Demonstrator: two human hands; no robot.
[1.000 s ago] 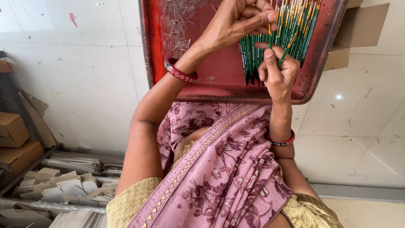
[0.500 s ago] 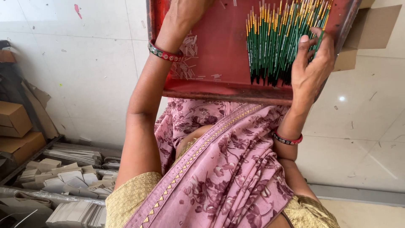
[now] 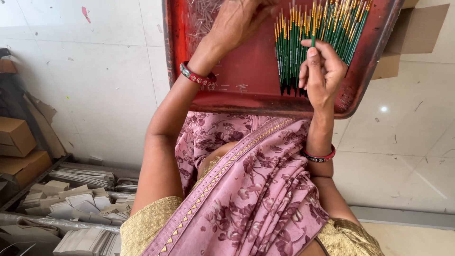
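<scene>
A red tray (image 3: pixel 246 97) rests on my lap over pink flowered cloth. A row of thin green sticks with yellow upper parts (image 3: pixel 290 57) lies side by side in its right half. My right hand (image 3: pixel 322 71) lies over the row's lower right and pinches one green stick (image 3: pixel 313 33) between thumb and fingers. My left hand (image 3: pixel 237 23) is at the tray's upper middle, just left of the sticks, over a scatter of fine pale slivers (image 3: pixel 204 12). Its fingertips curl near the frame's top edge, and what they hold is hidden.
Flat brown cardboard (image 3: pixel 417 33) lies on the pale tiled floor (image 3: pixel 95 85) beyond the tray's right rim. At the left stand brown boxes (image 3: pixel 16 137), with stacks of folded grey card pieces (image 3: pixel 80 204) below them near my left elbow.
My left hand left the sticks, went up past the tray's top left, and is now back at the upper middle. My right hand shifted from the row's right side to pinch one stick.
</scene>
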